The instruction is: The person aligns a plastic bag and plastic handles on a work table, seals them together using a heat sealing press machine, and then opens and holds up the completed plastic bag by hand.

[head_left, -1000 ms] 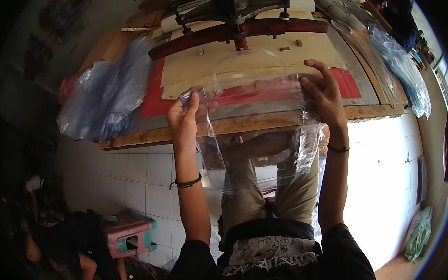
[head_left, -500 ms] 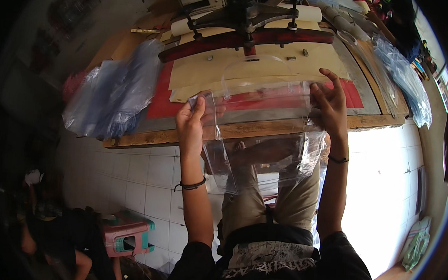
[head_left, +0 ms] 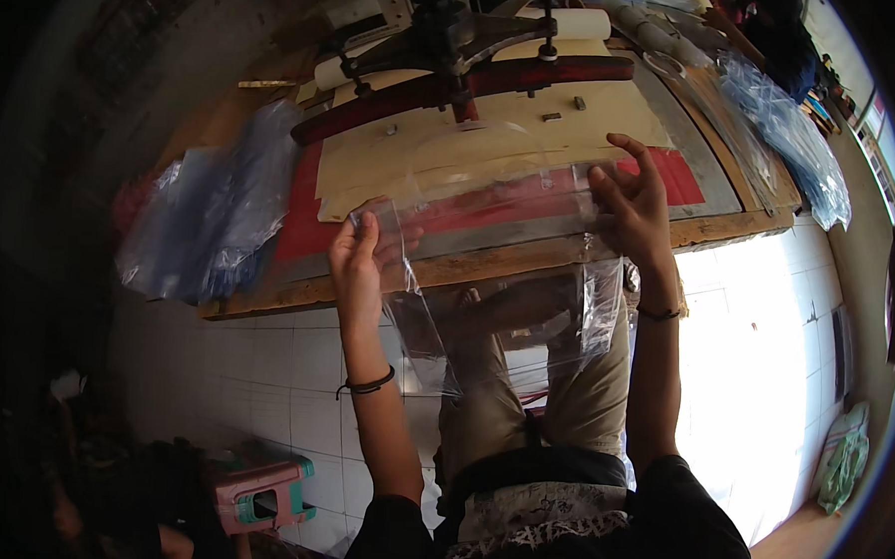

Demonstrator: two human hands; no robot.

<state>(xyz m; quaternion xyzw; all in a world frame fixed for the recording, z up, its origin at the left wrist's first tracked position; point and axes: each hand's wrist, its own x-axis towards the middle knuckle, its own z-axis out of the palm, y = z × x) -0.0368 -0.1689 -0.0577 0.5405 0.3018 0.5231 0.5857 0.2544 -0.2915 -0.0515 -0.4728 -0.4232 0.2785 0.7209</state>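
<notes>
A clear plastic bag [head_left: 502,292] with a see-through loop handle [head_left: 489,127] is stretched between my two hands, over the table's front edge and my lap. My left hand [head_left: 361,261] pinches the bag's upper left corner between thumb and fingers. At its upper right corner, my right hand [head_left: 634,203] grips the side, with the index finger raised. The hanging lower part shows creases, and my trousers are seen through it. Behind the bag, a tan sheet [head_left: 372,171] lies over a red sheet [head_left: 684,178] on the table.
A black press frame [head_left: 448,45] with a curved red bar [head_left: 320,122] stands over the sheets. Piles of clear plastic lie at the left [head_left: 206,209] and right [head_left: 783,134] table edges. A pink and green stool [head_left: 263,496] and a person [head_left: 158,497] are at lower left.
The view has turned slightly, so the table and press appear shifted left and tilted. Both hands keep their hold on the bag, which stays stretched between them.
</notes>
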